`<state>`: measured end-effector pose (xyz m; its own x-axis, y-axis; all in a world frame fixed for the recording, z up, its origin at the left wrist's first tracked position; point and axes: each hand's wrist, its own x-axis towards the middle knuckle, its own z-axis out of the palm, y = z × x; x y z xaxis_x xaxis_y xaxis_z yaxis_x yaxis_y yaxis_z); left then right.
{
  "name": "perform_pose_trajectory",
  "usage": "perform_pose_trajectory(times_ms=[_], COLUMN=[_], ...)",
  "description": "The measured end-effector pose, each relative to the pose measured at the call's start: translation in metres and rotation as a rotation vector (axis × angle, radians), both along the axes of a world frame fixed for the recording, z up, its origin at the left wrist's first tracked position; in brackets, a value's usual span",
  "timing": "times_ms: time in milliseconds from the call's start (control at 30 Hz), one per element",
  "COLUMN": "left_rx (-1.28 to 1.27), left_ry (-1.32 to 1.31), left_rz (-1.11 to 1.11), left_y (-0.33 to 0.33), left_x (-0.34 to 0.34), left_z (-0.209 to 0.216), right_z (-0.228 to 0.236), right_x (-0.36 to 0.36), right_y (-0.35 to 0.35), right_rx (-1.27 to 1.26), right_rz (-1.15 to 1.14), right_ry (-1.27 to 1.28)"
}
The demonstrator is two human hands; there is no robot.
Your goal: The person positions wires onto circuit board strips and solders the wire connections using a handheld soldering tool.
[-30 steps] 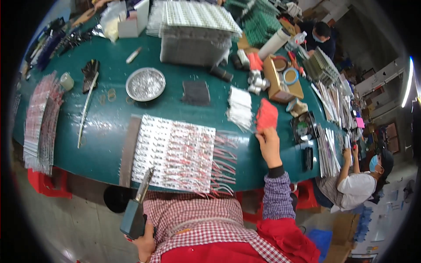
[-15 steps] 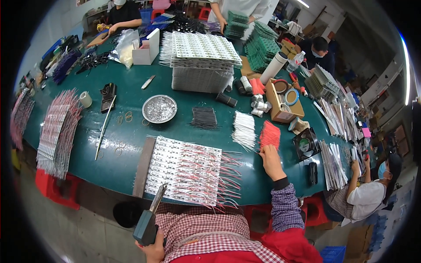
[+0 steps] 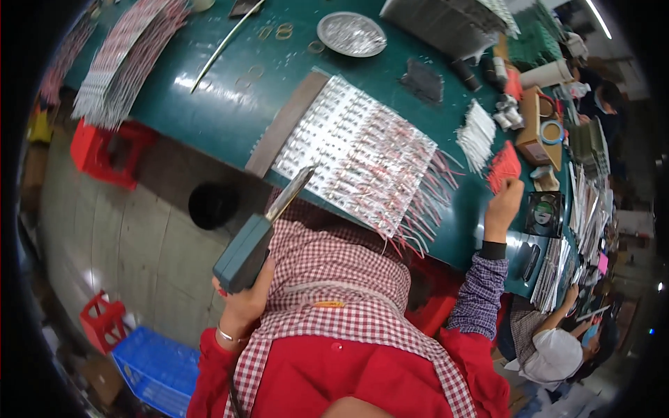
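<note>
My left hand [image 3: 247,301] is wrapped round the handle of a teal soldering gun [image 3: 244,252]. Its long metal tip points up over the near left edge of a white circuit board panel [image 3: 338,132]. Rows of red and white wires fan out from the panel's right side, and a dark bar [image 3: 289,124] lies along its left edge. On the right, my right hand [image 3: 503,207] is closed, its fingertips pinching at the near end of a pile of red wires [image 3: 504,166]. The fingers hide how many wires they hold. White wires [image 3: 477,136] lie beside that pile.
Behind the panel are black wires [image 3: 422,80] and a metal bowl [image 3: 352,35] of silvery bits. A cardboard box [image 3: 536,139] with tape rolls and a small fan [image 3: 543,213] stand at right. Wired panels [image 3: 129,63] hang over the left edge. A co-worker [image 3: 554,352] sits at right.
The whole view has tilted and swung downward, so the table appears higher and slanted. My right hand stays at the red wires; my left hand keeps the soldering gun by the panel.
</note>
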<state>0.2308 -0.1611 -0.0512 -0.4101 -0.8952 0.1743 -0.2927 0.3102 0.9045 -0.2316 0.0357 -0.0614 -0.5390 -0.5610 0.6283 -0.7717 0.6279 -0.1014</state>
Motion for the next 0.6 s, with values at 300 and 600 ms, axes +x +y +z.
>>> perform_pose_trajectory(times_ms=[300,600], left_rx=[0.156,0.123], left_ry=[0.069,-0.007], left_rz=[0.009,-0.053], left_y=[0.006,0.006], left_x=[0.009,0.019], left_z=[0.007,0.011], right_z=[0.061,0.016], right_x=[0.198,0.232], right_y=[-0.134,-0.150], right_rx=[-0.095,0.022], right_rz=[0.721,0.698], right_ry=[-0.617,-0.737])
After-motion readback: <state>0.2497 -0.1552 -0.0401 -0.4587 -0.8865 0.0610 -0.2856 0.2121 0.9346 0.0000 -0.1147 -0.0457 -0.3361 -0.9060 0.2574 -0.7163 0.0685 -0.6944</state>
